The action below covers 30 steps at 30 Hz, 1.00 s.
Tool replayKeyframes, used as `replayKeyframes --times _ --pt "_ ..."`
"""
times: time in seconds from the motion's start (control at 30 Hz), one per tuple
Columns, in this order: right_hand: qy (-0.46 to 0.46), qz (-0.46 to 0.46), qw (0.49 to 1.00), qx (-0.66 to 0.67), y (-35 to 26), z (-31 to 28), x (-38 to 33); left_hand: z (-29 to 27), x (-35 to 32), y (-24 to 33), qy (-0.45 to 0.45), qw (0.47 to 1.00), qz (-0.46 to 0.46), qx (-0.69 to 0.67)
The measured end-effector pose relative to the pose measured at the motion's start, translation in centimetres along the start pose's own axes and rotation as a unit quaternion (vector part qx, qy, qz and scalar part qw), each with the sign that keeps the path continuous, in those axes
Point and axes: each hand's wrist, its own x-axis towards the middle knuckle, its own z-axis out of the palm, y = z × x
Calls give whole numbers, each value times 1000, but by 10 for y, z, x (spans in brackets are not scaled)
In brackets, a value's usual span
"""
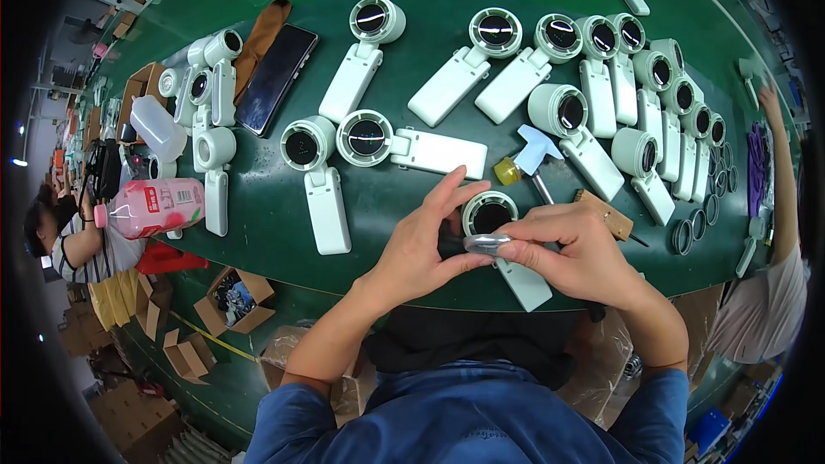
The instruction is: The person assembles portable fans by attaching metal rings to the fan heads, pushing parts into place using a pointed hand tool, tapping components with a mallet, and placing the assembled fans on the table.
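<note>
Close to the table's front edge, my right hand (567,249) pinches a shiny metal ring (487,244) between thumb and fingers. The thumb of my left hand (421,245) meets the ring's other side, while its fingers curve around a white handheld fan (490,213). This fan lies under the ring, its handle pointing toward me. A dark patch shows inside my left hand; I cannot make out what it is. Just beyond, another white fan (443,153) lies sideways. Near my right hand are a tool with a pale blue handle (537,150) and a wooden block (606,213).
Many white fans (593,94) crowd the green table's right side, beside loose metal rings (681,238). A black phone (277,77), a pink bottle (155,206) and more fans lie left. Another person's arm (784,180) reaches in at right. Open cartons (232,301) stand on the floor.
</note>
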Motion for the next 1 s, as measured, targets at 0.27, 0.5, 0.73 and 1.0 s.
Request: replayKeyframes --times 0.27,0.5,0.73,1.0 --pt "23 -4 999 -23 3 4 2 -3 0 3 -11 1000 -20 -4" --pt "109 -54 986 -117 4 8 7 -6 6 11 -20 998 -51 -30" --pt "166 -124 964 -168 13 22 61 -5 3 17 -12 995 -88 -54" --pt "37 -46 995 -83 18 71 60 -8 -47 30 32 983 -172 -63"
